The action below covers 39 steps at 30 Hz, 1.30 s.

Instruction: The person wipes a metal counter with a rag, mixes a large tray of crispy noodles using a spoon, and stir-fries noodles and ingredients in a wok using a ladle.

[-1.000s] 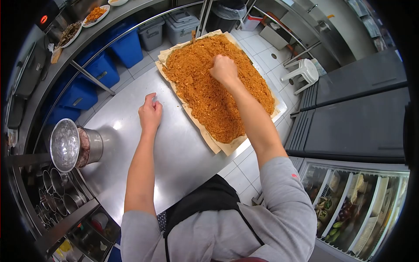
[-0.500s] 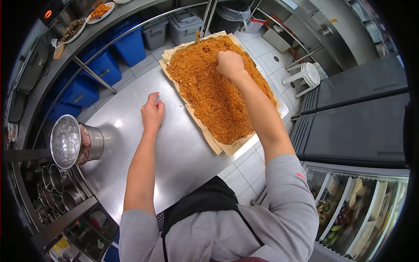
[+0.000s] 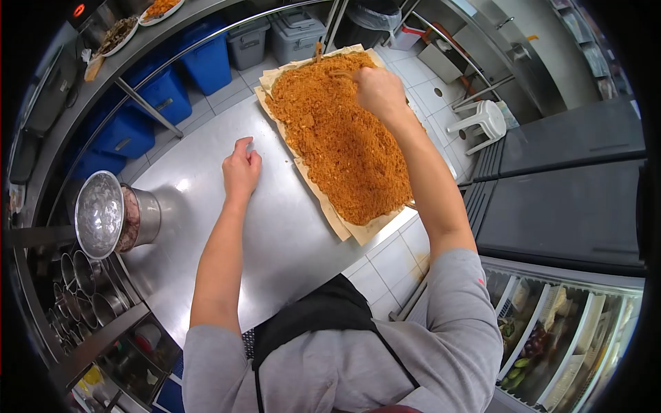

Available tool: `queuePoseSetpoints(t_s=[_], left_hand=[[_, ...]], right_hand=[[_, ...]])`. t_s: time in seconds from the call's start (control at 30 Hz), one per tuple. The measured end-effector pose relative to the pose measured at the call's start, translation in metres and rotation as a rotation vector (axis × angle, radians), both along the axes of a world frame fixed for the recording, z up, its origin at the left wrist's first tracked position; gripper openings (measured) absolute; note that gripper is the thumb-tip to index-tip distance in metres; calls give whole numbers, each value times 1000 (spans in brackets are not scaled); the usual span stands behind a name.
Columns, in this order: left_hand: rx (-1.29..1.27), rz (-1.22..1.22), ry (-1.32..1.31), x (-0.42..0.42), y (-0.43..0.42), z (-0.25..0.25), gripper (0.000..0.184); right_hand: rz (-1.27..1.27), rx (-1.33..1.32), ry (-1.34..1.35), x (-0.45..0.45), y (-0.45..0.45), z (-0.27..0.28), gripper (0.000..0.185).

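Observation:
Orange-brown crumbly food (image 3: 330, 131) lies spread in a thick layer on brown paper (image 3: 319, 199), at the far end of the steel table (image 3: 268, 255). My right hand (image 3: 380, 91) is closed over the upper right part of the layer. A thin brownish fork-like utensil (image 3: 342, 73) sticks out of its fingers to the left, at the crumbs; its exact shape is blurred. My left hand (image 3: 241, 168) rests on the bare metal left of the paper. Its fingers are loosely bent, thumb and index apart, with nothing in them.
A steel pot (image 3: 146, 215) of pinkish contents stands at the table's left end, a metal bowl (image 3: 100, 215) tilted against it. Blue bins (image 3: 206, 65) line the floor beyond. A white stool (image 3: 485, 120) stands at right, near an open drawer (image 3: 544, 337) of produce.
My right hand has moved right and slightly toward me, and the utensil now shows beside it. The crumb surface looks more even. My left hand has hardly moved.

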<state>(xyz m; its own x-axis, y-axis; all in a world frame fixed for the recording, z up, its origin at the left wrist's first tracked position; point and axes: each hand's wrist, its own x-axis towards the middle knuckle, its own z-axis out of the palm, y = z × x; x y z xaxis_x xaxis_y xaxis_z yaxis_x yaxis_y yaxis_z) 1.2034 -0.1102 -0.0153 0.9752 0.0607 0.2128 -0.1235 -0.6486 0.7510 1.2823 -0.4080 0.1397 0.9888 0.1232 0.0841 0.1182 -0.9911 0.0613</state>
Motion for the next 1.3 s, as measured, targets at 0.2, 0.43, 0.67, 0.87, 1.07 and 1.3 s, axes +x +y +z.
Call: queuePoseSetpoints(t_s=[0.2, 0.43, 0.67, 0.87, 1.07, 1.3], left_hand=[[-10, 18, -18, 0, 1, -5, 29], [-41, 18, 8, 0, 1, -1, 29], [-31, 13, -4, 2, 1, -8, 30], [-30, 9, 22, 1, 1, -1, 30], [-23, 17, 18, 0, 0, -1, 31], [-26, -5, -15, 0, 0, -3, 32]], right_hand=[[230, -51, 126, -6, 39, -29, 13], [89, -68, 106, -24, 15, -9, 10], [131, 44, 63, 20, 32, -59, 17], [108, 12, 166, -11, 36, -2, 19], [185, 20, 207, -31, 62, -24, 19], [-25, 53, 151, -58, 11, -4, 17]])
